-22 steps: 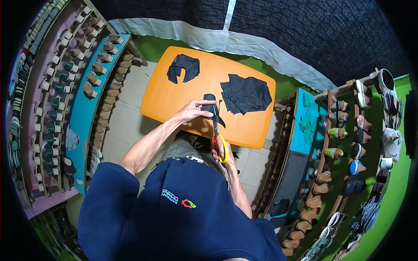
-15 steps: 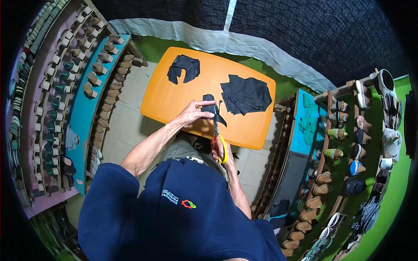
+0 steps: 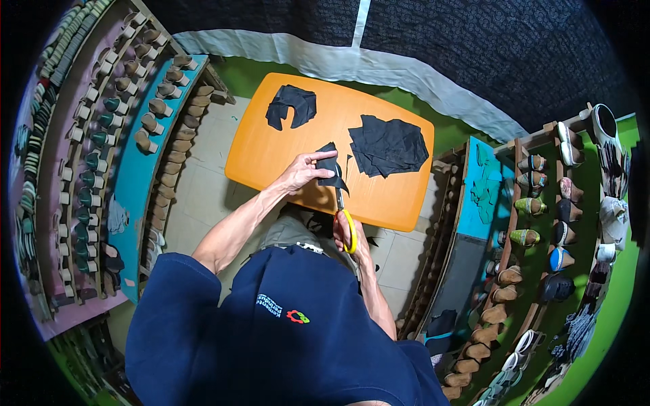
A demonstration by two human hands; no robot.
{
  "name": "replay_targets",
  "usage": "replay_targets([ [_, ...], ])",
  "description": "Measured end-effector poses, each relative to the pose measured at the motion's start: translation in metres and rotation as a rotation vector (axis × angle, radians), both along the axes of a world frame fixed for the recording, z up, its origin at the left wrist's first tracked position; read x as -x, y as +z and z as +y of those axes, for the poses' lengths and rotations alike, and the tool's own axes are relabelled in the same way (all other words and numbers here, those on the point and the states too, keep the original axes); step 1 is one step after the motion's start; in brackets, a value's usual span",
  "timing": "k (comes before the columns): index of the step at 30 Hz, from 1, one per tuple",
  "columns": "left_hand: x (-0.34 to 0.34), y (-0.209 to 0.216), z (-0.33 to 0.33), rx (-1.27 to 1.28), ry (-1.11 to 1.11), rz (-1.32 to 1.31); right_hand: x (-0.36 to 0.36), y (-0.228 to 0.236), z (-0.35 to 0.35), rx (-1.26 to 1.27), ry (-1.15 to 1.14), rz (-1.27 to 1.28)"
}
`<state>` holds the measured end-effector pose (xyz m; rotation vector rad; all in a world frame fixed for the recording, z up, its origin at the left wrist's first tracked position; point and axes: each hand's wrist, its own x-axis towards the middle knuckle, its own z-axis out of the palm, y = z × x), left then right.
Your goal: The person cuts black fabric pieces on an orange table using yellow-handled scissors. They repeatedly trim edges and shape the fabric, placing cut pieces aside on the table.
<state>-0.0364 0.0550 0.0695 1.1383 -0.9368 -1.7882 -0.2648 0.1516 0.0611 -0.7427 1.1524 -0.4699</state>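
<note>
Between the fingers of my left hand is a small piece of black material, held over the near edge of the orange table. My right hand grips scissors with a yellow handle. Their blades point away from me and meet the right side of the held piece, where a narrow strip curves off. Farther back on the table, a stack of black pieces lies at the right. At the far left of the tabletop lies a black U-shaped piece.
Racks of shoe forms stand on the left, around a blue board. To the right, a blue-topped surface carries green scraps, beside shelves of shoes. A dark patterned curtain hangs behind the table.
The whole view has shifted slightly. The scissors have turned a little in my right hand, so the red part of the handle no longer shows. My left hand keeps its hold on the black piece.
</note>
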Motion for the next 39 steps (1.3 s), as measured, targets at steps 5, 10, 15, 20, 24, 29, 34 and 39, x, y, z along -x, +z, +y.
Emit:
replay_targets([
  [5, 0.004, -0.003, 0.004, 0.029, 0.022, 0.005, 0.0, -0.002, -0.002, 0.037, 0.057, 0.016],
  [10, 0.004, -0.01, 0.007, -0.001, 0.045, 0.048, -0.002, 0.001, -0.003, 0.043, 0.028, 0.057],
  [15, 0.006, -0.01, 0.01, -0.007, 0.07, 0.039, -0.002, 0.005, 0.0, 0.09, 0.049, 0.045],
  [20, 0.009, -0.009, 0.014, 0.008, 0.08, 0.045, -0.003, 0.004, 0.004, 0.108, 0.008, 0.052],
  [24, 0.012, -0.004, 0.012, -0.028, 0.155, 0.102, -0.005, 0.003, 0.006, 0.081, -0.045, 0.02],
  [29, 0.008, -0.005, 0.015, -0.018, 0.102, 0.091, -0.008, 0.011, 0.008, 0.081, -0.04, -0.023],
  [34, 0.014, -0.004, 0.022, 0.009, 0.121, 0.088, -0.01, 0.006, 0.003, 0.106, 0.008, -0.001],
  [39, 0.017, -0.003, 0.025, -0.004, 0.151, 0.119, -0.009, 0.003, 0.005, 0.129, 0.011, 0.037],
])
